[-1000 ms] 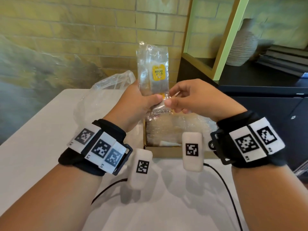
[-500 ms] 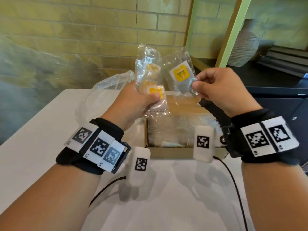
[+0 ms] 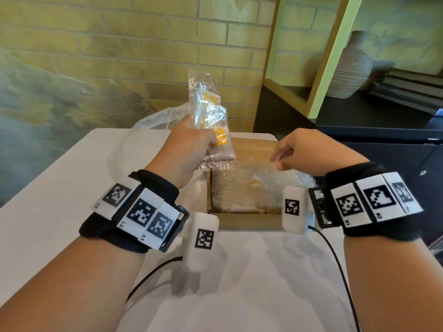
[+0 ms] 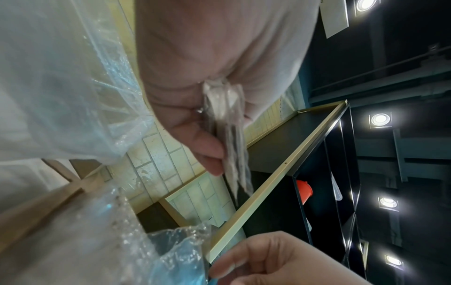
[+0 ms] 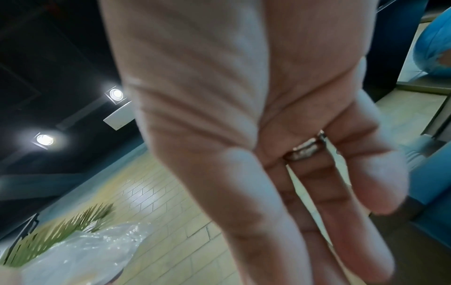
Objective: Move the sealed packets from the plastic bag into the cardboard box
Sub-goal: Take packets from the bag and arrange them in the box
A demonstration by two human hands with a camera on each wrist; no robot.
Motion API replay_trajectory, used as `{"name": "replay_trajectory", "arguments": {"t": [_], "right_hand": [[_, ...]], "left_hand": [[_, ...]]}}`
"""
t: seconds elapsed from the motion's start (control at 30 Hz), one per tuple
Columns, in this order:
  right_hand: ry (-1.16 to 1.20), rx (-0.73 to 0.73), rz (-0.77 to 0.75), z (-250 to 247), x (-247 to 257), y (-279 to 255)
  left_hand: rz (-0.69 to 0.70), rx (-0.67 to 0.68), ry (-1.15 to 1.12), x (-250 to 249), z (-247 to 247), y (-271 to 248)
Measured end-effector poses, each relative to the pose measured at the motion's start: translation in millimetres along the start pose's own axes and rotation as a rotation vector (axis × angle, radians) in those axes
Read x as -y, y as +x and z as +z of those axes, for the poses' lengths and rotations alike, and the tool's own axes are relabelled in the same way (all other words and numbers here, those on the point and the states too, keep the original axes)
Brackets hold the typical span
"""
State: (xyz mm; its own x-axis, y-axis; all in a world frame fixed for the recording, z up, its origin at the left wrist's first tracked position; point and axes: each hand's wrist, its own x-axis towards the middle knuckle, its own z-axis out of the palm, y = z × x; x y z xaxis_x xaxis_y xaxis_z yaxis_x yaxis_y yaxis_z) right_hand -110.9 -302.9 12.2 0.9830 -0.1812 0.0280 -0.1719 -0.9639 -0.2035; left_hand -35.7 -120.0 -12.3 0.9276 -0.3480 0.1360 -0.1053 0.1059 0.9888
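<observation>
My left hand (image 3: pixel 206 142) grips a bundle of clear sealed packets (image 3: pixel 208 111) with yellow labels, held upright above the back left corner of the cardboard box (image 3: pixel 249 221). In the left wrist view the left hand's thumb and fingers (image 4: pixel 207 150) pinch the packet edges (image 4: pixel 234 154). More clear packets (image 3: pixel 251 190) lie inside the box. My right hand (image 3: pixel 280 159) hovers over the box, its fingers loosely bent and holding nothing; the right wrist view shows its fingers (image 5: pixel 317 202) bare. The crumpled plastic bag (image 3: pixel 148 130) lies on the table behind my left hand.
The box sits on a white table (image 3: pixel 60 188) against a yellow brick wall. A dark cabinet (image 3: pixel 383 144) with a ribbed vase (image 3: pixel 350 68) stands to the right. Black cables (image 3: pixel 335 259) trail across the table towards me.
My right hand pulled one packet off the bundle and carried it right. Now that hand is lower, over the box, and holds nothing. The left hand kept the bundle raised.
</observation>
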Motion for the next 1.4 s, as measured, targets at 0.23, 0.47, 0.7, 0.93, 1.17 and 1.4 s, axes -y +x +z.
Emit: {"name": "replay_trajectory", "arguments": {"t": [0.23,0.47,0.7,0.93,1.17,1.4], "right_hand": [[0.422,-0.146,-0.144,-3,22,-5],[0.591,-0.167,-0.158,14,33,6],[0.453,-0.237,-0.078,-9,2,-2],[0.217,0.036,-0.053,-15,3,-14],[0.099,0.139,-0.032,-4,10,-11],[0.306,-0.009,-0.134,-8,15,-10]], "left_hand": [[0.040,0.089,0.043,2,8,-7],[0.073,0.109,0.061,9,12,-7],[0.071,0.074,0.090,6,6,-4],[0.048,-0.012,0.015,0,-2,-1],[0.040,0.052,0.007,-2,3,-6],[0.018,0.132,0.017,-1,5,-9]]}}
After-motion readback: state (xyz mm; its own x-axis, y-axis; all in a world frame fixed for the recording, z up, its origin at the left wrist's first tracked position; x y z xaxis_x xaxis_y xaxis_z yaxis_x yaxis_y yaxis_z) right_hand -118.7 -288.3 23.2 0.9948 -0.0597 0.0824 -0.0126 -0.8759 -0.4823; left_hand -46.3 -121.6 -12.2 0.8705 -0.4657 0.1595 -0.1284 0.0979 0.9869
